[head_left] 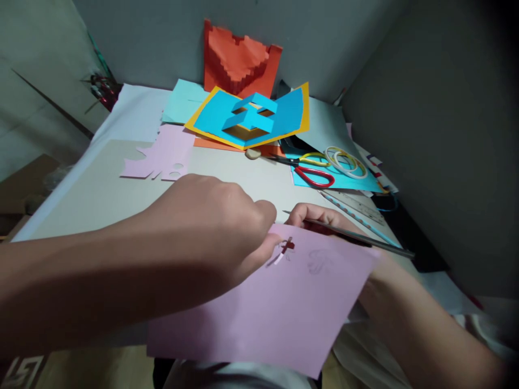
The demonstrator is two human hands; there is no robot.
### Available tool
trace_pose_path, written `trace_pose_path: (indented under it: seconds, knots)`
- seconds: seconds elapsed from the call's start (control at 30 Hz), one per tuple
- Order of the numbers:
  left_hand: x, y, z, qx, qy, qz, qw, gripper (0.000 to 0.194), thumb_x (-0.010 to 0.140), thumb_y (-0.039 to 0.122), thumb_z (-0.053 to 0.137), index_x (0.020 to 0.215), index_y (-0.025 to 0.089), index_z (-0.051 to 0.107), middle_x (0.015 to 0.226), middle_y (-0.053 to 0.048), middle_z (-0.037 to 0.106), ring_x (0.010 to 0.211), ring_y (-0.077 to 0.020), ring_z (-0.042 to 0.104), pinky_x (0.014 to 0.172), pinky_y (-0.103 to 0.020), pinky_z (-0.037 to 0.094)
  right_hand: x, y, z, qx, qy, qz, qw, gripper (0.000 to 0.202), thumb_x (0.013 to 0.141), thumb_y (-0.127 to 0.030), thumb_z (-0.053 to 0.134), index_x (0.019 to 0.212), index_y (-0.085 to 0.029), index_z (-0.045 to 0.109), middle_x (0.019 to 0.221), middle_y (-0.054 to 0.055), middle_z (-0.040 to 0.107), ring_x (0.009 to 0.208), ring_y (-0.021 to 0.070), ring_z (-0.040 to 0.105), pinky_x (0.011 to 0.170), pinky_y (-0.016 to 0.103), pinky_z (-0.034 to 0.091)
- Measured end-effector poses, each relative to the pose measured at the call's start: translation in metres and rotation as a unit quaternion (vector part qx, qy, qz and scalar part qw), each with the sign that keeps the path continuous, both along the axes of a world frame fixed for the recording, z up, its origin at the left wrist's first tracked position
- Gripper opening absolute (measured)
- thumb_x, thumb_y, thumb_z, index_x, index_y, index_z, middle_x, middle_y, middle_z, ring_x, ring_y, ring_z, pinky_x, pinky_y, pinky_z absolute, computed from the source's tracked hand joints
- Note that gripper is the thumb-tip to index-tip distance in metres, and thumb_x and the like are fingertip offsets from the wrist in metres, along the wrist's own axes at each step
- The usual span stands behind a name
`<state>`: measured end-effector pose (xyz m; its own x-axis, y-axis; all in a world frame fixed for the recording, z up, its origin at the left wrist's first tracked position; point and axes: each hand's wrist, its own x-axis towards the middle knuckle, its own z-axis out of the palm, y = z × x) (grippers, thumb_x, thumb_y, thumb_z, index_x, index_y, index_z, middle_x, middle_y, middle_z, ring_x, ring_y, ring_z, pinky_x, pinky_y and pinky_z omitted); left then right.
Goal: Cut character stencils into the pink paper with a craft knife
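A lilac sheet of paper [284, 313] is held up over the table's front edge. It has a small cut-out near its top edge, with dark red showing through, and faint pencil marks to the right. My left hand [227, 232] is closed on the sheet beside the cut-out, thumb and fingers pinched at the top edge. Behind the sheet's top right edge, my right hand [324, 217] has curled fingers round a thin dark pointed tool [360, 236]. The sheet hides part of that hand.
Scissors with red and yellow handles [298, 162] lie beyond my right hand, near bangle-like rings [346, 163] and a striped pencil [357, 216]. A blue-and-yellow pop-up card [287, 113], a red heart card [243, 59] and cut lilac paper [158, 154] are further back.
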<state>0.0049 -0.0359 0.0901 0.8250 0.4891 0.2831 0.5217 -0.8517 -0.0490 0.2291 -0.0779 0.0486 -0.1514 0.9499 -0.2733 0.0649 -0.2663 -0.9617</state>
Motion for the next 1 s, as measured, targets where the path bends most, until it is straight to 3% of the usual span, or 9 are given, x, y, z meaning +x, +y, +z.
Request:
trace_pose_path:
  seconds: [0.1, 0.2, 0.27, 0.33, 0.47, 0.63, 0.73, 0.87, 1.0]
  knots:
    - [0.0, 0.002, -0.001, 0.008, 0.006, 0.006, 1.0, 0.036, 0.094, 0.037, 0.056, 0.063, 0.026, 0.042, 0.049, 0.002, 0.046, 0.041, -0.0195, 0.04, 0.046, -0.029, 0.015, 0.003, 0.0, -0.003, -0.029, 0.02, -0.022, 0.999, 0.034, 0.056, -0.045, 0.091, 0.071, -0.023, 0.07, 0.066, 0.001, 0.07, 0.052, 0.0141, 0.064, 0.045, 0.023, 0.049]
    - [0.001, 0.004, 0.001, 0.004, 0.012, 0.017, 1.0, 0.039, 0.092, 0.037, 0.057, 0.059, 0.025, 0.042, 0.047, 0.002, 0.045, 0.039, -0.0182, 0.037, 0.043, -0.029, 0.015, 0.009, -0.001, -0.004, -0.011, -0.007, -0.068, 0.998, 0.026, 0.075, -0.048, 0.082, 0.08, -0.024, 0.074, 0.072, 0.001, 0.07, 0.056, 0.0118, 0.063, 0.049, 0.021, 0.048]
    - [0.004, 0.006, 0.004, -0.015, 0.029, 0.037, 0.999, 0.042, 0.09, 0.037, 0.059, 0.054, 0.024, 0.042, 0.045, 0.001, 0.046, 0.038, -0.0161, 0.033, 0.041, -0.028, 0.015, 0.016, -0.004, -0.003, 0.016, -0.033, -0.092, 0.995, 0.038, 0.087, -0.061, 0.065, 0.091, -0.026, 0.077, 0.079, 0.003, 0.073, 0.064, 0.0146, 0.067, 0.053, 0.024, 0.051]
    - [0.007, 0.009, 0.006, -0.039, 0.067, 0.069, 0.995, 0.042, 0.088, 0.037, 0.06, 0.052, 0.024, 0.043, 0.045, 0.001, 0.048, 0.039, -0.0157, 0.032, 0.04, -0.028, 0.015, 0.024, -0.009, -0.004, 0.04, -0.076, -0.099, 0.991, 0.052, 0.088, -0.071, 0.057, 0.101, -0.026, 0.078, 0.089, 0.007, 0.075, 0.074, 0.0198, 0.07, 0.06, 0.029, 0.055]
    - [0.012, 0.014, 0.009, -0.092, 0.152, 0.118, 0.977, 0.039, 0.093, 0.038, 0.054, 0.058, 0.023, 0.051, 0.048, 0.0, 0.053, 0.042, -0.0171, 0.039, 0.041, -0.029, 0.02, 0.033, -0.019, -0.006, 0.073, -0.213, -0.067, 0.972, 0.032, 0.079, -0.049, 0.08, 0.102, -0.027, 0.079, 0.088, 0.004, 0.075, 0.072, 0.0187, 0.065, 0.06, 0.028, 0.049]
    - [0.018, 0.018, 0.002, -0.102, 0.211, 0.145, 0.961, 0.025, 0.096, 0.033, 0.048, 0.076, 0.022, 0.061, 0.062, -0.002, 0.063, 0.051, -0.0204, 0.052, 0.045, -0.03, 0.021, 0.035, -0.021, -0.012, 0.131, -0.33, -0.043, 0.934, 0.018, 0.083, -0.037, 0.075, 0.094, -0.023, 0.078, 0.081, 0.004, 0.074, 0.065, 0.0169, 0.06, 0.057, 0.029, 0.045]
    - [0.022, 0.012, -0.012, -0.118, 0.24, 0.108, 0.958, 0.009, 0.086, 0.023, 0.059, 0.091, 0.022, 0.066, 0.072, -0.002, 0.07, 0.052, -0.0201, 0.057, 0.045, -0.031, 0.013, 0.042, -0.021, -0.017, 0.161, -0.364, -0.048, 0.916, 0.02, 0.085, -0.037, 0.071, 0.097, -0.021, 0.076, 0.078, 0.004, 0.074, 0.066, 0.0175, 0.062, 0.06, 0.029, 0.048]
    - [0.019, -0.005, -0.042, -0.072, 0.202, 0.01, 0.977, 0.06, 0.083, 0.021, 0.064, 0.14, 0.013, 0.052, 0.078, -0.004, 0.073, 0.054, -0.0194, 0.06, 0.046, -0.031, 0.014, 0.047, -0.022, -0.019, 0.19, -0.378, -0.035, 0.906, 0.018, 0.088, -0.036, 0.068, 0.098, -0.022, 0.075, 0.077, 0.003, 0.073, 0.065, 0.0174, 0.063, 0.059, 0.03, 0.049]
    - [0.01, -0.017, -0.061, -0.03, 0.129, -0.051, 0.99, 0.062, 0.086, 0.009, 0.052, 0.148, 0.005, 0.043, 0.072, 0.0, 0.07, 0.056, -0.0178, 0.06, 0.049, -0.031, 0.029, 0.047, -0.023, -0.019, 0.206, -0.38, -0.021, 0.902, 0.017, 0.091, -0.035, 0.066, 0.098, -0.023, 0.074, 0.081, 0.004, 0.076, 0.069, 0.0192, 0.068, 0.062, 0.032, 0.051]
